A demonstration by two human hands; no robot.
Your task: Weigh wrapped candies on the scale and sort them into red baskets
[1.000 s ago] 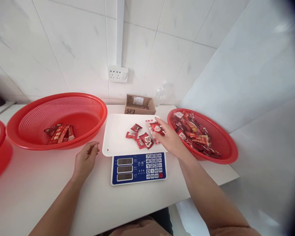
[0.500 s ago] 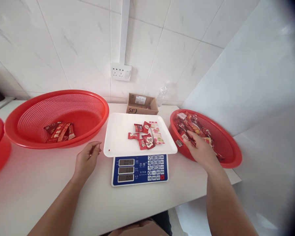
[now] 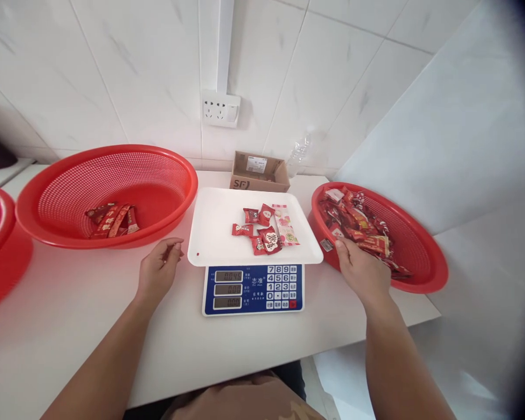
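On the smooth white bench [image 3: 170,350], a blue-and-white electronic scale [image 3: 254,290] is flanked by a round red plastic basket [image 3: 413,248] at right and two perforated red plastic baskets [image 3: 65,198] at left. An open brown cardboard box [image 3: 260,182] and a clear plastic bottle [image 3: 300,154] are placed behind.

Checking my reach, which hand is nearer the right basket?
Right. The right hand is at the right basket; the left hand is farther away, left of the scale.
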